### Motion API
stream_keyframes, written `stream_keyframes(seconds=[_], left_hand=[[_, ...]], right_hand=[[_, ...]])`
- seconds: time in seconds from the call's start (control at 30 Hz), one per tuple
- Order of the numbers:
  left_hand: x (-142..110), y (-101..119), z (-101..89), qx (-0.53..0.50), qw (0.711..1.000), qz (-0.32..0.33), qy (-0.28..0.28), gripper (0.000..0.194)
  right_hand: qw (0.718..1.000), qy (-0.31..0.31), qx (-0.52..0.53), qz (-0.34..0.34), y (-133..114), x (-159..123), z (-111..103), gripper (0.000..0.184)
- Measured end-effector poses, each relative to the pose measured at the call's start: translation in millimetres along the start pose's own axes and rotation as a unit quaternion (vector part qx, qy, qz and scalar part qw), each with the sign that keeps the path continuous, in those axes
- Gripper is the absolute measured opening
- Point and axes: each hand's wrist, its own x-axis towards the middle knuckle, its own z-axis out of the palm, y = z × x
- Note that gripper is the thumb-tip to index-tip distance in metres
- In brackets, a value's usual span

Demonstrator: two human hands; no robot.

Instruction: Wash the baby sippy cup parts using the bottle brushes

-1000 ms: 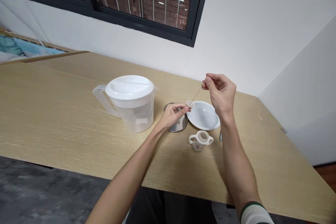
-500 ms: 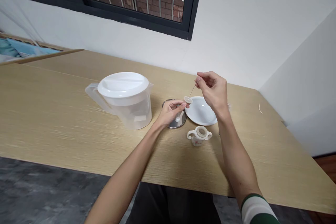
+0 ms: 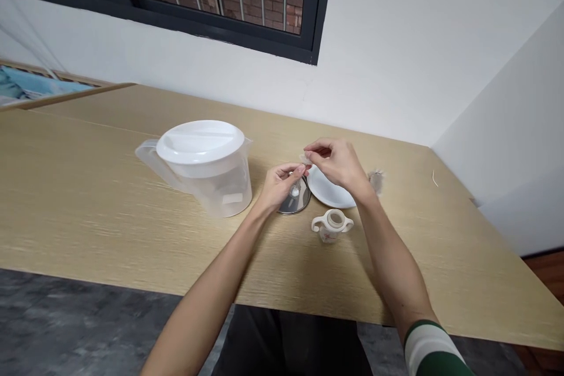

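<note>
**Right hand [image 3: 335,163]:** I had it raised over the plate, with the fingers [image 3: 318,147] closed narrow in a pinch on a small pale disc [image 3: 304,158].

**Left hand [image 3: 279,185]:** It was curled up, fingertips [image 3: 300,169] narrow and right under the disc. Honestly couldn't tell from my feed if they were actually gripping it.

**The disc:** It sat between both sets of fingers, a bit too blurry and small to make out any detail.

**Under the fingers:** A round stainless steel lid [image 3: 294,201] lay flat on the table, just below the left fingers.

**Right of the fingers:** A white plate [image 3: 328,194] sat partly under my right hand, and just past that wrist was a small grey fluffy tuft [image 3: 376,181].

**Below the fingers:** A white two-handled cup [image 3: 331,228] stood upright on the light wood table [image 3: 132,223], near the plate's edge.

**Left of the fingers:** A clear plastic jug [image 3: 227,194] with a white lid [image 3: 200,141] stood upright, just beside my left hand.

**Far right of the fingers:** A thin pale strand [image 3: 435,179] lay near the wall, well apart from everything else.
</note>
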Motion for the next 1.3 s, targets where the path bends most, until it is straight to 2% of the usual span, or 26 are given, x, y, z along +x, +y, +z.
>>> stream_keyframes(seconds=[0.17,0.4,0.63,0.8,0.97,1.3], left_hand=[[-3,4,0.2,0.025,0.999,-0.001,-0.044,0.045],[-4,9,-1.2,0.082,0.99,0.038,-0.11,0.04],[-4,11,-2.9,0.128,0.982,0.052,-0.128,0.038],[-2,7,-4.0,0.148,0.976,0.074,-0.141,0.037],[-1,4,-2.2,0.137,0.977,0.092,-0.133,0.036],[-2,6,-4.0,0.132,0.981,0.084,-0.119,0.037]], right_hand=[[0.998,0.052,0.004,-0.026,2,3,-8,0.013],[0.982,0.159,0.093,-0.037,11,7,-29,0.012],[0.958,0.253,0.115,-0.075,17,10,-44,0.024],[0.929,0.331,0.117,-0.115,21,6,-68,0.027],[0.93,0.325,0.113,-0.125,16,-1,-79,0.026],[0.947,0.271,0.13,-0.113,11,-1,-65,0.027]])
